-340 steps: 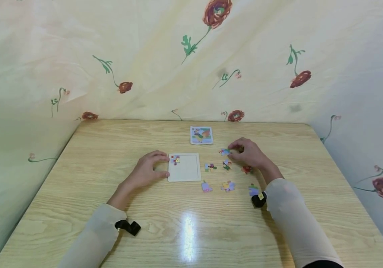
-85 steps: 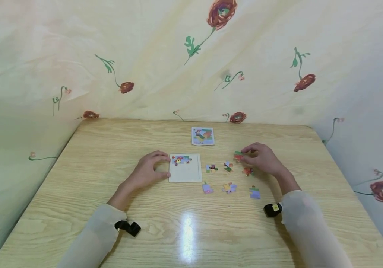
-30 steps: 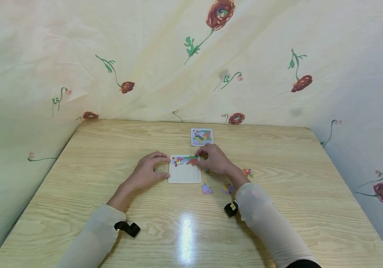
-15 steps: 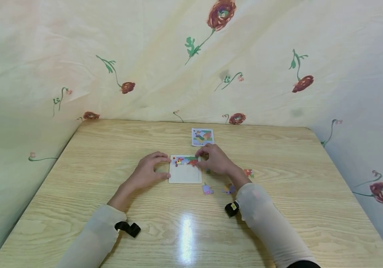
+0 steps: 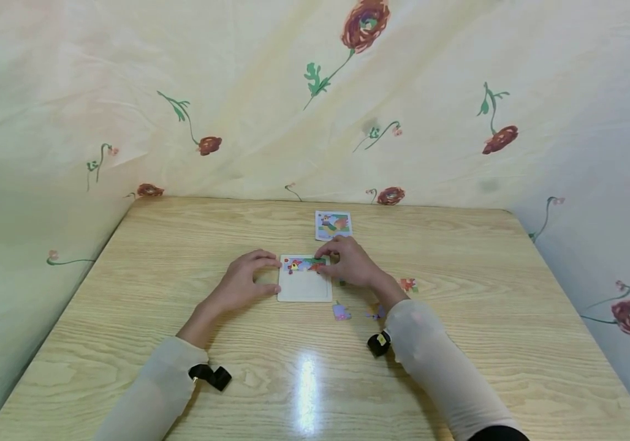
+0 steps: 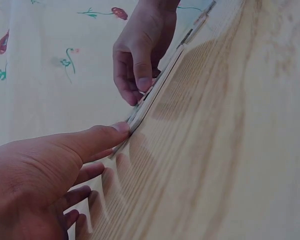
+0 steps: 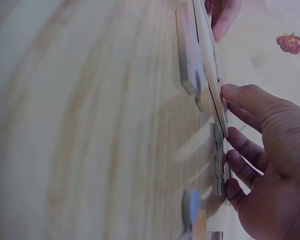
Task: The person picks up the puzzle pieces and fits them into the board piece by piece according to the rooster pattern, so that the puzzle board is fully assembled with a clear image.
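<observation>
A white puzzle tray (image 5: 304,288) lies mid-table, with a row of colourful jigsaw pieces (image 5: 295,264) along its far edge. My left hand (image 5: 243,278) touches the tray's left side, fingertips near the far corner and thumb lower down. Seen from the left wrist, the thumb (image 6: 119,127) rests on the rim while the other fingers spread loosely. Over the tray's far right corner, my right hand (image 5: 350,260) holds thumb and forefinger about a red and green puzzle piece (image 5: 317,266) lying in the row. From the right wrist, its thumb (image 7: 232,90) sits at the rim.
Beyond the tray lies a square picture card (image 5: 333,224) of a rooster. Loose pieces lie to the right: a lilac piece (image 5: 341,311), another piece (image 5: 375,312) partly behind the right wrist, and a red piece (image 5: 407,284). A flowered cloth (image 5: 260,110) stands behind the table.
Since the oldest frame, the top row has grown from one piece to three. My right hand brought the red and green piece from the right; lately it shifted slightly left. The left hand stayed.
</observation>
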`<state>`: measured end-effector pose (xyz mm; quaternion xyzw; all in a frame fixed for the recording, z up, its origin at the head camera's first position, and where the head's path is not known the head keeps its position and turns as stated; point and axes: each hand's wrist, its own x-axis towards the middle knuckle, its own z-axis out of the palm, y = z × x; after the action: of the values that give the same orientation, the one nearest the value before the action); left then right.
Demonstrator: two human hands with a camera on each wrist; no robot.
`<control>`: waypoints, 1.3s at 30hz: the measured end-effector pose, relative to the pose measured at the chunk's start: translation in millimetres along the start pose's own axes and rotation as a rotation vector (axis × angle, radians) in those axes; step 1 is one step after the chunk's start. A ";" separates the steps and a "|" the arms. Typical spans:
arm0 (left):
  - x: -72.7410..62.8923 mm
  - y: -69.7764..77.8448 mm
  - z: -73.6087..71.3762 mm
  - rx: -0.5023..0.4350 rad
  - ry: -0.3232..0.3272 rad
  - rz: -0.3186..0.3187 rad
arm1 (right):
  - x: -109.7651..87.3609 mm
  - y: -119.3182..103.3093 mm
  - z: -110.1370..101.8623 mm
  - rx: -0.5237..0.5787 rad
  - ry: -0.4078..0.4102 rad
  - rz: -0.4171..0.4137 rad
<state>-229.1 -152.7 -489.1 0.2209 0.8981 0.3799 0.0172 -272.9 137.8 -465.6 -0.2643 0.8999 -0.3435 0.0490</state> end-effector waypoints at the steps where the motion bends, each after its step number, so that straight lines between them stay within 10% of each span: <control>1: 0.1 -0.4 0.3 -0.001 0.000 0.001 | -0.3 0.0 -0.1 -0.001 0.000 0.003; 23: 2.6 -3.8 1.6 -0.002 -0.011 -0.012 | -8.2 0.7 -5.0 0.004 -0.029 0.055; 39: 0.6 -0.8 -0.1 -0.013 0.003 -0.003 | -60.1 9.5 -37.1 0.010 0.058 0.120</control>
<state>-229.9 -153.1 -489.5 0.2188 0.8960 0.3861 0.0179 -235.8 196.3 -449.2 -0.1999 0.9133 -0.3519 0.0449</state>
